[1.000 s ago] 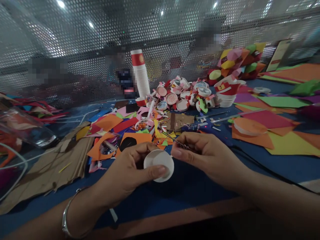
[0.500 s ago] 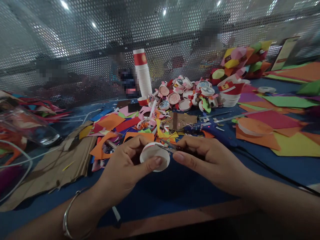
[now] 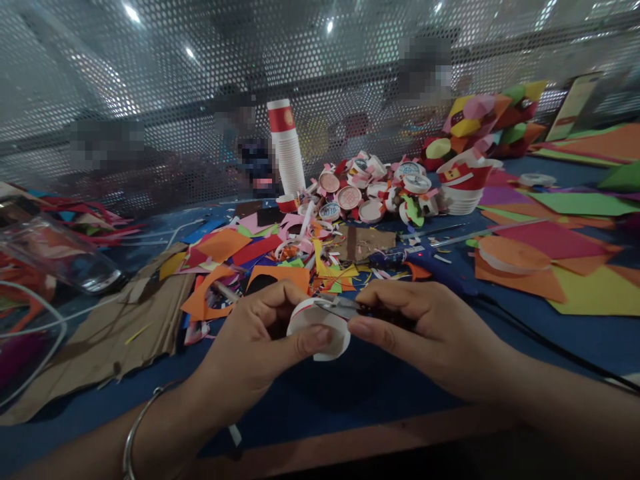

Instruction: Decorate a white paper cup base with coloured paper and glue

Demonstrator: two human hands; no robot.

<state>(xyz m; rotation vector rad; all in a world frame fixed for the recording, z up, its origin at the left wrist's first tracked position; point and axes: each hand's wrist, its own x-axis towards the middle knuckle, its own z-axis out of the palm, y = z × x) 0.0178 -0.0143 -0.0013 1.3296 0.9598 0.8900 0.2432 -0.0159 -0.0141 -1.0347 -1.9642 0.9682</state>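
Small scissors (image 3: 346,307) in the right hand (image 3: 425,333) meet the rim of a white paper cup piece (image 3: 339,341) in the left hand (image 3: 257,337).
The cup piece is above the near part of the blue table (image 3: 320,403), its round face tilted up toward the wearer; the left fingers are closed behind it, and the thumb presses on this face. The scissors lie nearly level, their long axis running sideways, blades pointing left; the right fingers are curled around the handles, which are mostly hidden. On the table are coloured paper scraps (image 3: 220,247), a cardboard sheet (image 3: 115,337) at left, and a slightly leaning stack of paper cups (image 3: 288,153). Behind stands a perforated screen (image 3: 185,93), with blurred people beyond it.
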